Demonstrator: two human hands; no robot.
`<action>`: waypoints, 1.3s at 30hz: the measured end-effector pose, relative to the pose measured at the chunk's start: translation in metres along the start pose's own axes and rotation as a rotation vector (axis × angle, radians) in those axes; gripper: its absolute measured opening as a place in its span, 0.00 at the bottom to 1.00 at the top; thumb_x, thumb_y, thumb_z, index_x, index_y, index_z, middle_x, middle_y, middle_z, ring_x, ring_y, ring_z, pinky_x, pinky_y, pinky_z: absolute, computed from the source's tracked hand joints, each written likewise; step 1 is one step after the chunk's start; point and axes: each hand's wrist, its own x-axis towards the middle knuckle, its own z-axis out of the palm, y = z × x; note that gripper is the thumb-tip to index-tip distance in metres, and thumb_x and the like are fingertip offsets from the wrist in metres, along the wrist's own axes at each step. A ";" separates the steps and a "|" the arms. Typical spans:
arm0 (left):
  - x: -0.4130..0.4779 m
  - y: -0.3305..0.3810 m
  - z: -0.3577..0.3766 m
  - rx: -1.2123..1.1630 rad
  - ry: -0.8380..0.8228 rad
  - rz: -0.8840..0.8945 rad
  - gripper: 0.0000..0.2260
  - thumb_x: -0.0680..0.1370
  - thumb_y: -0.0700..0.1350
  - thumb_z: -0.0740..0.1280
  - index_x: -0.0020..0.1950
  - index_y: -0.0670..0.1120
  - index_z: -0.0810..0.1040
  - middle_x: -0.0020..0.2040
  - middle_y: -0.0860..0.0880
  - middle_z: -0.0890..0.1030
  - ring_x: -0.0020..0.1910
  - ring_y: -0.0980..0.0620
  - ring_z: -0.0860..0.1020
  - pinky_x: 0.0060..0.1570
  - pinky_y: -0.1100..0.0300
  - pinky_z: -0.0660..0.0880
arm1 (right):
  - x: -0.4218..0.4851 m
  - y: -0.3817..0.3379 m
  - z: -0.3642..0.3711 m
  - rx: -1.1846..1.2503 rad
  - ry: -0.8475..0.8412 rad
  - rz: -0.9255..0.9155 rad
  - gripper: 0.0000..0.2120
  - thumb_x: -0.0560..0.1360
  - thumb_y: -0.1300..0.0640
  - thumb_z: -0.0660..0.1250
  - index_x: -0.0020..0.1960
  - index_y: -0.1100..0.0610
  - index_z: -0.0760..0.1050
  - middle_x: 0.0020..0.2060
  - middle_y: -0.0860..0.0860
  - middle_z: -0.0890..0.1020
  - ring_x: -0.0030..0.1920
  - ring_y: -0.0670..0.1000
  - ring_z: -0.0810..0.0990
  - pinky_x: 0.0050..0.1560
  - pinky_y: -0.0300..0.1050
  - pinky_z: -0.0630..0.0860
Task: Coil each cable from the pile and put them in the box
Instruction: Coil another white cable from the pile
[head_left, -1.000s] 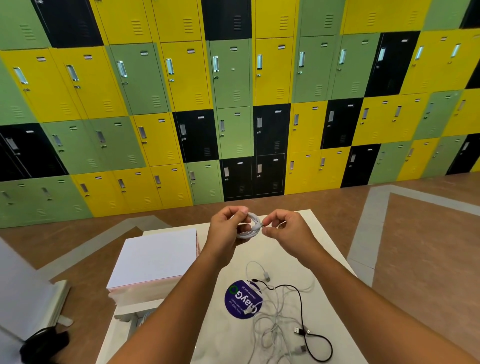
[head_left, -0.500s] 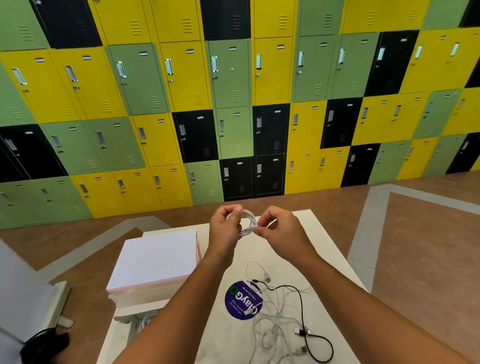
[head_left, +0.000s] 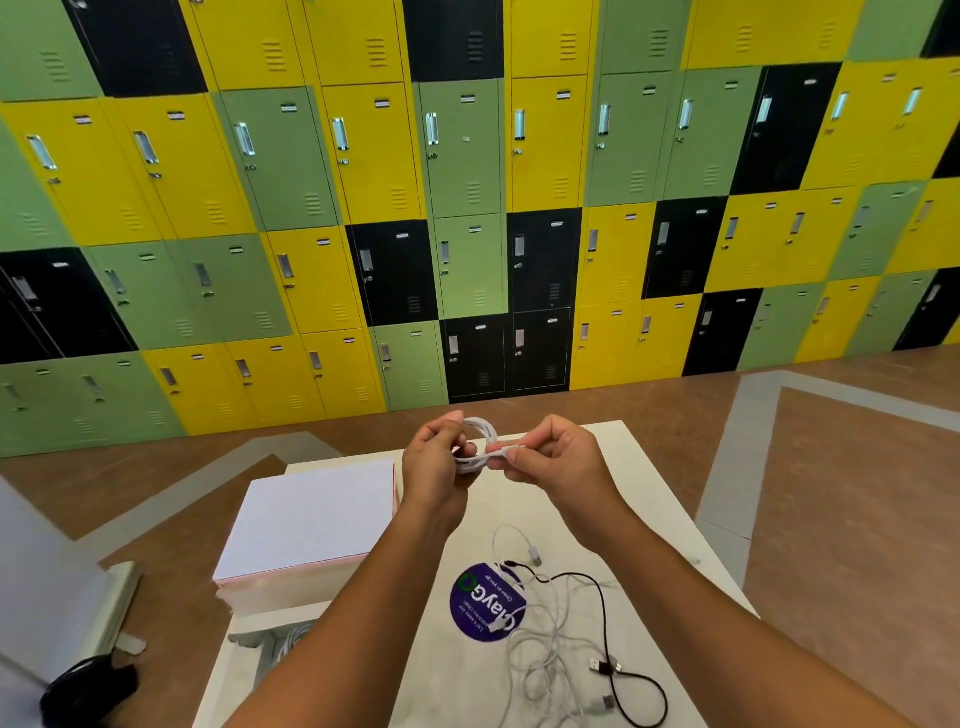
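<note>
1. Nearest: loose pile (head_left: 550, 654) of thin white cables and one black cable (head_left: 602, 666), limp on the white table (head_left: 623, 499).
2. White box (head_left: 311, 525) lay left of both hands, nearer the left one.
3. Left hand (head_left: 436, 467) gripped the small, glossy white coil (head_left: 483, 428). Right hand (head_left: 561, 457) pinched its tail, which ran sideways between them.

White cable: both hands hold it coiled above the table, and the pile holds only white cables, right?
Wrong on the pile: the head view shows a black cable among the white ones. The left hand and right hand do hold the coiled white cable above the table.
</note>
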 end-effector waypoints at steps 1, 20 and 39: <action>0.000 0.002 0.000 -0.021 -0.007 -0.017 0.04 0.82 0.41 0.65 0.53 0.45 0.79 0.32 0.49 0.74 0.29 0.55 0.74 0.34 0.56 0.74 | 0.000 -0.001 -0.001 0.046 0.008 0.014 0.05 0.77 0.66 0.69 0.48 0.64 0.72 0.45 0.56 0.87 0.47 0.56 0.87 0.49 0.48 0.84; -0.015 0.002 0.020 -0.053 -0.214 0.088 0.08 0.84 0.44 0.61 0.52 0.41 0.77 0.28 0.50 0.67 0.24 0.58 0.64 0.27 0.65 0.67 | 0.002 0.002 0.007 0.250 0.070 0.254 0.07 0.79 0.69 0.65 0.56 0.63 0.76 0.39 0.60 0.82 0.33 0.53 0.79 0.33 0.45 0.78; -0.020 -0.011 0.024 0.432 -0.076 0.431 0.04 0.83 0.49 0.63 0.50 0.53 0.76 0.49 0.47 0.82 0.50 0.48 0.83 0.43 0.56 0.83 | 0.005 0.006 0.000 0.365 0.077 0.185 0.14 0.77 0.68 0.67 0.60 0.58 0.72 0.50 0.62 0.84 0.49 0.59 0.85 0.53 0.54 0.82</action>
